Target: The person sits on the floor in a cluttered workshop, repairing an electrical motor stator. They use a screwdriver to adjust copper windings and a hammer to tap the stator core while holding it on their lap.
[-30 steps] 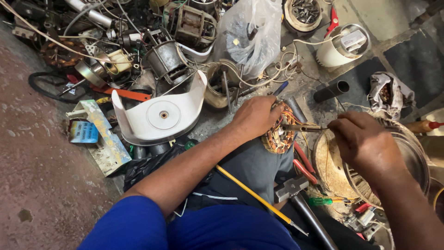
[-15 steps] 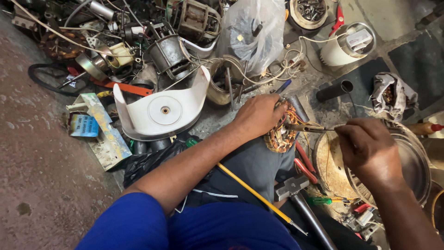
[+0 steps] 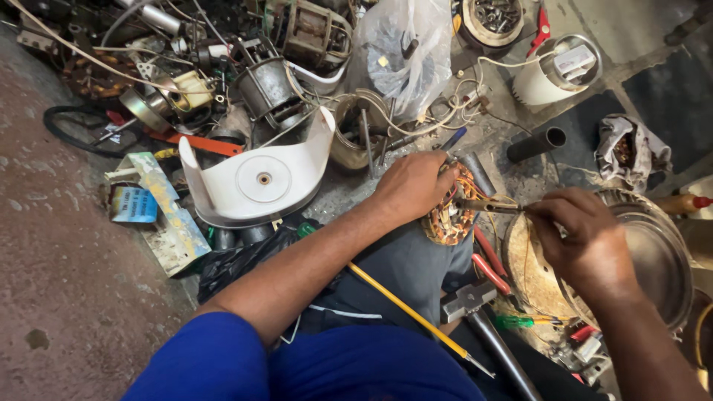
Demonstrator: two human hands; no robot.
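Observation:
My left hand [image 3: 410, 186] grips a round motor stator with copper windings [image 3: 448, 215], resting it on my knee. My right hand [image 3: 578, 234] holds a thin pointed metal tool [image 3: 490, 208] whose tip reaches into the windings. Thin copper wire loops run between the stator and my right hand. A hammer [image 3: 475, 308] and red-handled pliers [image 3: 489, 261] lie just below the stator. A long yellow rod [image 3: 405, 312] crosses my lap.
A white plastic fan housing [image 3: 260, 182] stands left of my arm. Behind it are motor parts, cables and a clear plastic bag [image 3: 405, 48]. A round metal dish [image 3: 657, 256] sits at right, a black tube [image 3: 536, 143] and a white container [image 3: 553, 70] beyond.
The view has shifted slightly. My right hand has moved a little left, bringing the tool tip closer into the windings. My left hand keeps its grip on the stator.

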